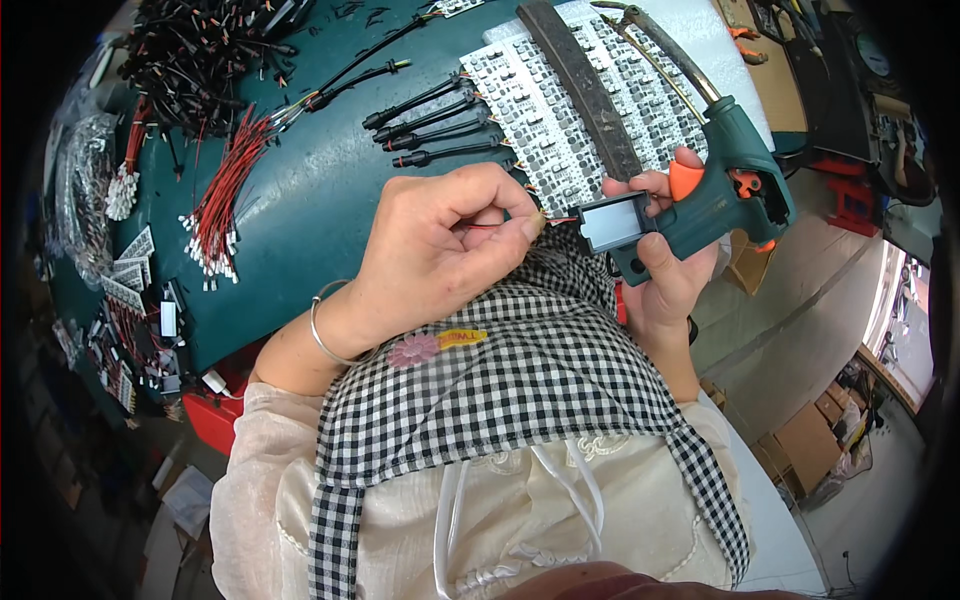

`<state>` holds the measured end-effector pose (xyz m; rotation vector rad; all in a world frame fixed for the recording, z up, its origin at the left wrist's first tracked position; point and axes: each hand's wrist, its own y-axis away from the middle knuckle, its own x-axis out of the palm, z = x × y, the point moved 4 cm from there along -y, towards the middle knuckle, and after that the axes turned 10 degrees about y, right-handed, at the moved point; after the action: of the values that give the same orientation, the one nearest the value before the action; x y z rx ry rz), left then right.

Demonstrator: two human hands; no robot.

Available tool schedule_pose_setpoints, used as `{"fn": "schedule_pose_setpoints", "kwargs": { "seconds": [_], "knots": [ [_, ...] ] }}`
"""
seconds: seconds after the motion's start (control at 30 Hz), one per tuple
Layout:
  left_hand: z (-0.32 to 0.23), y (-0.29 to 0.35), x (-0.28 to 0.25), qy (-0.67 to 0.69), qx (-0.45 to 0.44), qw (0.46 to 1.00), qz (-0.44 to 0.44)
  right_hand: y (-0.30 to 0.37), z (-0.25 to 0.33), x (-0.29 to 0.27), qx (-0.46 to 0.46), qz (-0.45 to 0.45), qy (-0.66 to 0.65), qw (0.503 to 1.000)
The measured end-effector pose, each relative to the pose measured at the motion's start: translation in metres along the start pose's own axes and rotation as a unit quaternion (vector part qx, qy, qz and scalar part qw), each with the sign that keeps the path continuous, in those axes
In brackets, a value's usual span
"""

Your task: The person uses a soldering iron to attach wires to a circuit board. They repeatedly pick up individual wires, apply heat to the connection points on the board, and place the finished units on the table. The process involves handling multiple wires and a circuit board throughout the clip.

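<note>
Near the centre, my left hand (450, 240) is closed in a pinch on a thin red wire (482, 227). Short wire ends run from its fingertips toward a small black rectangular housing with a pale window (614, 222). My right hand (668, 270) holds that housing between thumb and fingers. Against the same fingers lies the handle of a dark green soldering gun (735, 170) with an orange trigger; its long bent metal tip points up and away. How the right palm grips the gun is hidden.
White circuit boards (540, 110) lie under a dark metal bar (575, 80), with black connector cables (430, 130) at their left edge. Red wires with white plugs (225, 210) and a heap of black cables (205, 60) lie on the green table (300, 190). Cardboard boxes (800, 450) stand at right.
</note>
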<state>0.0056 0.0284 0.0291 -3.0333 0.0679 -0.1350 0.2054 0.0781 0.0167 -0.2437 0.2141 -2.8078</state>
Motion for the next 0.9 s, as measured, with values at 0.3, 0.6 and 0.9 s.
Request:
{"fn": "schedule_pose_setpoints", "kwargs": {
  "seconds": [0.3, 0.6, 0.9],
  "knots": [
    [0.002, 0.002, 0.001, -0.007, -0.014, 1.0, 0.013, 0.001, -0.001, 0.001, 0.013, -0.013, 0.012, 1.0],
    [0.013, -0.001, 0.003, -0.007, 0.015, 1.0, 0.015, 0.001, -0.002, 0.0, 0.028, -0.003, 0.003, 1.0],
    [0.018, -0.002, 0.014, 0.028, 0.025, 0.997, 0.064, -0.001, -0.008, 0.01, -0.007, 0.032, 0.01, 0.999]
  ]
}}
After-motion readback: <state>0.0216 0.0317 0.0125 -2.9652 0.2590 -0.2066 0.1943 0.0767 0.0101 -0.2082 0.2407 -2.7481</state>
